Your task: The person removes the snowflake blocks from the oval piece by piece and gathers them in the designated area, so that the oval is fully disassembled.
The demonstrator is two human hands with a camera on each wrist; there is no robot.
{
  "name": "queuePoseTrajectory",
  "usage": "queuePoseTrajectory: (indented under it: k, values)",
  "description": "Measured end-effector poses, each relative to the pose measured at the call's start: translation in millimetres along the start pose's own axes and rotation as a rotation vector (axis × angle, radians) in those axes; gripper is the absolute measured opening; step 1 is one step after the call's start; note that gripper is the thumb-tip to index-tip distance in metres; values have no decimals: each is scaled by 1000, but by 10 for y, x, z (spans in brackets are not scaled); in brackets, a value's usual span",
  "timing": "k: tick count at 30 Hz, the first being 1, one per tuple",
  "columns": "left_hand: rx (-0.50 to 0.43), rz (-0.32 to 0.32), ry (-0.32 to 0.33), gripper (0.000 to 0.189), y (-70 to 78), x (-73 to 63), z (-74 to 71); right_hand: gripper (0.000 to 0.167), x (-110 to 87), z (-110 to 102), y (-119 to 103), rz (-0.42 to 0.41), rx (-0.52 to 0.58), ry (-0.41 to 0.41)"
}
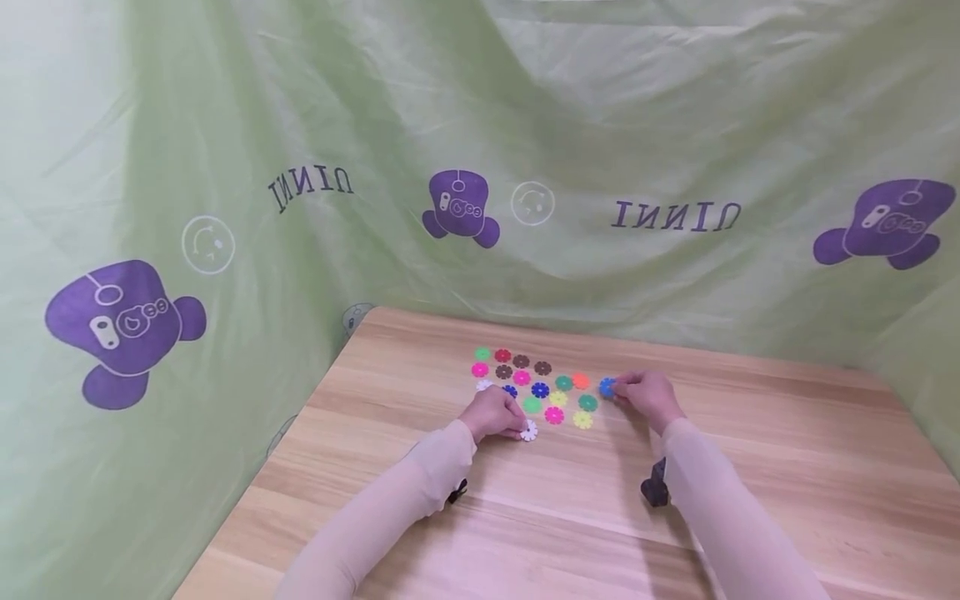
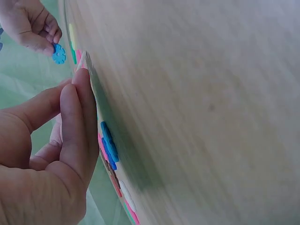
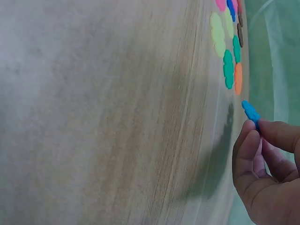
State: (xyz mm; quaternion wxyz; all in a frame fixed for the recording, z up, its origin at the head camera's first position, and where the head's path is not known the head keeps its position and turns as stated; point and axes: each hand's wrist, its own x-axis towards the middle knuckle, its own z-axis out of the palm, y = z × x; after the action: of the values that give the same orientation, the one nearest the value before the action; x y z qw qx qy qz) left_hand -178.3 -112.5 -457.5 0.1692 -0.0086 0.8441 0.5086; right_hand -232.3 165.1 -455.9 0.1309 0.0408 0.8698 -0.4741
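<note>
My left hand (image 1: pixel 491 412) pinches a white snowflake disc (image 1: pixel 529 432) between thumb and fingertips, at the near side of a group of flat, notched plastic discs. In the left wrist view that disc is seen nearly edge-on. To the right of the group, my right hand (image 1: pixel 649 398) pinches a light-blue snowflake disc (image 3: pixel 251 111) by its edge, tilted and above the table. Nearest to it lie an orange disc (image 1: pixel 581 381) and a green disc (image 1: pixel 587 402). Another white disc (image 1: pixel 483 386) is partly hidden behind my left hand.
Several more discs, including a red one (image 1: pixel 502 356), a brown one (image 1: pixel 542 367) and a pink one (image 1: pixel 554 415), lie flat in loose rows on the wooden table (image 1: pixel 540 533). A green printed curtain (image 1: pixel 390 250) hangs behind and left of it.
</note>
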Motion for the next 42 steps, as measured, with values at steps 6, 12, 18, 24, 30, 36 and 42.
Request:
queuePoseTrajectory:
  k: [6, 12, 18, 24, 30, 36, 42]
  values:
    - [54, -14, 1, 6, 46, -8, -8, 25, 56, -32, 8, 7, 29, 15]
    - [149, -2, 7, 5, 72, -14, -13, 28, 65, -21, 31, 17, -76, 53]
    - [168, 13, 12, 6, 74, -16, -14, 31, 37, -7, 36, 4, -130, 84]
    - [217, 14, 16, 8, 52, 2, -23, 28, 29, 2, 43, 18, -157, 99]
    - [214, 24, 13, 8, 45, 15, -32, 26, 22, 8, 59, 30, -166, 107]
    - [230, 32, 16, 8, 43, 9, -33, 27, 24, 5, 77, 31, -165, 110]
    - [191, 38, 2, 8, 32, 13, -46, 28, 30, 18, 98, 21, -160, 107]
